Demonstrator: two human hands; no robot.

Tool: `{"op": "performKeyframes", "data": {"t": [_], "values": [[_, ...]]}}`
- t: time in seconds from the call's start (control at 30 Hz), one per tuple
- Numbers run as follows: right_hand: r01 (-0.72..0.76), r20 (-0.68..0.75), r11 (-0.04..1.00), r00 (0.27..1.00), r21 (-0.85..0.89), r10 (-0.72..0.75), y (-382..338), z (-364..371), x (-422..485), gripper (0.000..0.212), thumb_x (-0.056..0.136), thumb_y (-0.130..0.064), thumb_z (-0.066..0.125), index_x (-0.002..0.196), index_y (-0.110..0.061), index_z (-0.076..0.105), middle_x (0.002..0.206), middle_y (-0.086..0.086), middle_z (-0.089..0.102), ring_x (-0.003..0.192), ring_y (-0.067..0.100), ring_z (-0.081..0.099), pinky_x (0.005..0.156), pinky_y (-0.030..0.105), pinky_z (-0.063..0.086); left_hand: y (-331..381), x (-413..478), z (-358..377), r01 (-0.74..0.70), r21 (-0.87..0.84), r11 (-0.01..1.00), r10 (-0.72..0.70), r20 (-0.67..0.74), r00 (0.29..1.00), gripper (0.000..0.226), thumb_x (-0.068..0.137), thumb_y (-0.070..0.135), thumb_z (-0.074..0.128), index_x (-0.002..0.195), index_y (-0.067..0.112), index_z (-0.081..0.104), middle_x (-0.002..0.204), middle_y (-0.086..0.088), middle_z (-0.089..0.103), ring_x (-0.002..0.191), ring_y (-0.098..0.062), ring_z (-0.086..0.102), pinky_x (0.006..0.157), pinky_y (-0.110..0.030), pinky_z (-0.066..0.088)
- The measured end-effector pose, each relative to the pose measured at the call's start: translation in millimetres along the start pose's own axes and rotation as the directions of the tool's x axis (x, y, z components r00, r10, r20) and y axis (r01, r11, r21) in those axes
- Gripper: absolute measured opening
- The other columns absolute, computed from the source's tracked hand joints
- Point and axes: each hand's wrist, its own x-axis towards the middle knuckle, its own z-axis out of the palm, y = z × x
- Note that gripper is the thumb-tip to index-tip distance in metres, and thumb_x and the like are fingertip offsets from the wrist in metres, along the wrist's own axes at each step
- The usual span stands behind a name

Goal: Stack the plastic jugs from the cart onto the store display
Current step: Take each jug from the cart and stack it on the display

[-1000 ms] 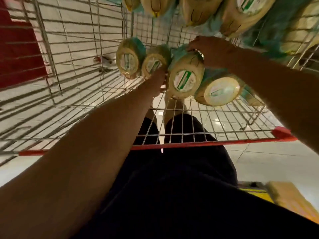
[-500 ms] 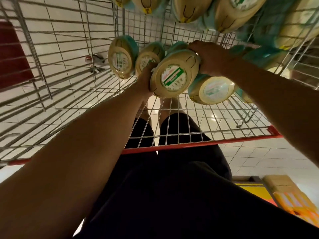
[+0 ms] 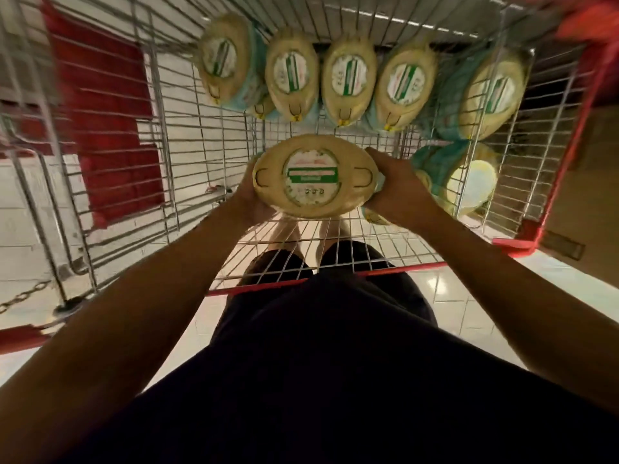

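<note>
Both hands on one jug (image 3: 315,175), held inside the wire cart (image 3: 385,270) w/ its flat labelled end facing up at the camera. The left hand (image 3: 252,199) wraps the jug's left side, fingers curled round behind it. The right hand (image 3: 397,192) grips the right side the same way. The jug is approx. mid-cart, nearer the near red rim than the far wall. Whether it clears the mesh floor or rests on it, can't tell.

At the far end stands a row of five jugs (image 3: 348,75), side by side, labelled ends toward the camera (round white labels w/ a green bar, print too blurred to read). Just right of the right hand lies another jug (image 3: 469,185) in teal wrap, against the cart's right wall.

Through the mesh on the left is a red panel (image 3: 110,128), w/ pale floor tiles (image 3: 475,296) beneath the cart. A chain (image 3: 23,296) hangs at near left, and the person's dark clothing (image 3: 335,380) fills the near part of the view.
</note>
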Motion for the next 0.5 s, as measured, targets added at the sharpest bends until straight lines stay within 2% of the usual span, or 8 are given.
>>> {"op": "performKeyframes", "data": {"t": [0.03, 0.07, 0.1, 0.17, 0.27, 0.37, 0.43, 0.5], "values": [[0.004, -0.049, 0.999, 0.999, 0.039, -0.002, -7.1, 0.5, -7.1, 0.035, 0.080, -0.016, 0.083, 0.103, 0.004, 0.066, 0.091, 0.008, 0.071, 0.086, 0.016, 0.068, 0.077, 0.024, 0.053, -0.6, -7.8, 1.0, 0.000, -0.035, 0.999, 0.000, 0.004, 1.000, 0.055, 0.109, 0.037, 0.033, 0.146, -0.001, 0.045, 0.144, -0.028, 0.048, 0.130, -0.043, 0.051, 0.112, -0.061, 0.040], [0.012, -0.095, 0.997, 0.996, 0.075, -0.005, -15.4, 0.7, -15.0, 0.033, 0.081, -0.016, 0.082, 0.105, 0.002, 0.067, 0.093, 0.005, 0.072, 0.088, 0.014, 0.068, 0.078, 0.024, 0.054, 3.4, -18.4, 6.6, 0.011, -0.046, 0.999, -0.010, 0.009, 1.000, 0.058, 0.108, 0.035, 0.031, 0.152, -0.002, 0.039, 0.147, -0.029, 0.045, 0.133, -0.044, 0.048, 0.116, -0.063, 0.036], [0.013, -0.132, 0.994, 0.991, 0.109, 0.002, -21.6, 1.3, -22.5, 0.032, 0.082, -0.014, 0.081, 0.108, 0.000, 0.068, 0.094, 0.002, 0.072, 0.090, 0.014, 0.069, 0.080, 0.027, 0.055, 5.5, -26.0, 9.8, 0.006, -0.037, 0.999, -0.007, -0.023, 1.000, 0.062, 0.105, 0.035, 0.037, 0.155, -0.001, 0.035, 0.150, -0.028, 0.043, 0.135, -0.044, 0.047, 0.117, -0.063, 0.034], [-0.001, -0.189, 0.984, 0.981, 0.180, 0.035, -32.6, 2.3, -38.7, 0.030, 0.083, -0.011, 0.083, 0.110, -0.007, 0.070, 0.096, -0.006, 0.072, 0.091, 0.014, 0.070, 0.081, 0.033, 0.057, 11.4, -47.9, 21.7, -0.015, 0.015, 1.000, 0.015, -0.001, 1.000, 0.069, 0.096, 0.038, 0.047, 0.154, 0.001, 0.040, 0.146, -0.025, 0.048, 0.130, -0.039, 0.053, 0.111, -0.059, 0.042], [0.052, -0.303, 0.975, 0.953, 0.214, 0.015, -48.0, 4.3, -66.5, 0.027, 0.086, -0.004, 0.081, 0.111, -0.006, 0.070, 0.098, -0.002, 0.073, 0.091, 0.022, 0.071, 0.082, 0.043, 0.059, 15.8, -70.1, 39.0, -0.065, 0.037, 0.997, 0.062, 0.074, 0.995, 0.055, 0.091, 0.041, 0.054, 0.134, 0.008, 0.059, 0.130, -0.016, 0.062, 0.117, -0.034, 0.063, 0.098, -0.052, 0.055], [0.097, -0.405, 0.964, 0.914, 0.248, 0.012, -57.8, 4.1, -96.5, 0.032, 0.088, 0.002, 0.077, 0.119, -0.001, 0.070, 0.108, 0.009, 0.075, 0.102, 0.032, 0.072, 0.088, 0.055, 0.057, 13.4, -87.9, 60.8, -0.079, 0.086, 0.993, 0.070, 0.097, 0.993, 0.041, 0.094, 0.040, 0.055, 0.122, 0.011, 0.064, 0.126, -0.016, 0.058, 0.118, -0.035, 0.058, 0.111, -0.057, 0.042], [0.091, -0.464, 0.956, 0.884, 0.279, 0.051, -59.8, 0.5, -119.5, 0.034, 0.088, 0.004, 0.077, 0.121, -0.001, 0.070, 0.111, 0.013, 0.074, 0.105, 0.036, 0.071, 0.090, 0.061, 0.055, 5.6, -96.5, 78.7, -0.116, 0.121, 0.986, 0.100, 0.130, 0.986, 0.027, 0.097, 0.032, 0.054, 0.105, 0.013, 0.071, 0.106, -0.013, 0.065, 0.101, -0.030, 0.066, 0.096, -0.048, 0.053], [0.080, -0.527, 0.954, 0.845, 0.290, 0.090, -59.6, -5.2, -145.8, 0.033, 0.089, 0.006, 0.076, 0.121, 0.000, 0.070, 0.112, 0.019, 0.073, 0.107, 0.039, 0.069, 0.091, 0.063, 0.054, -5.1, -104.1, 100.3, -0.125, 0.156, 0.980, 0.100, 0.159, 0.982, 0.027, 0.099, 0.026, 0.050, 0.102, 0.013, 0.073, 0.099, -0.010, 0.068, 0.096, -0.028, 0.068, 0.087, -0.041, 0.057]]}}
